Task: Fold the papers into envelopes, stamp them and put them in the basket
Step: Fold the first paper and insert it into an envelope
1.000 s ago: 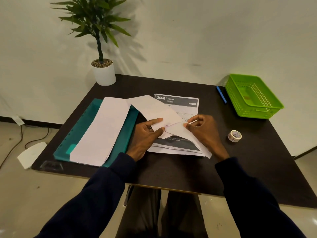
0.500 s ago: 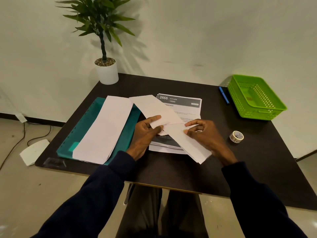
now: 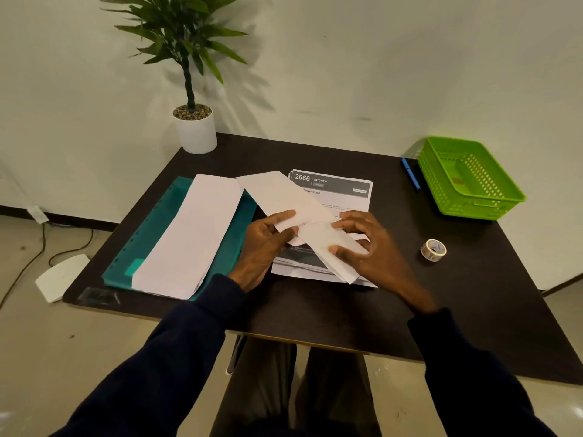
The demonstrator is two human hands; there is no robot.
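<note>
A long white paper strip (image 3: 285,197) lies bent in a V over a printed stack of papers (image 3: 334,187) at the table's middle. My left hand (image 3: 266,244) pinches the strip at its bend between thumb and fingers. My right hand (image 3: 369,244) holds the strip's near leg (image 3: 328,241), with its fingertips on top and its thumb at the edge. A green basket (image 3: 473,212) stands at the far right. A second folded white paper (image 3: 189,238) lies on the teal folder at the left.
A teal folder (image 3: 154,228) covers the table's left side. A tape roll (image 3: 433,250) sits right of my right hand, a blue pen (image 3: 410,173) beside the basket. A potted plant (image 3: 195,127) stands at the back left corner. The dark table (image 3: 457,294) ends near my lap.
My right hand has swung the strip's near leg down flat over the printed stack and now presses it. My left hand stays at the bend. The camera moved slightly.
</note>
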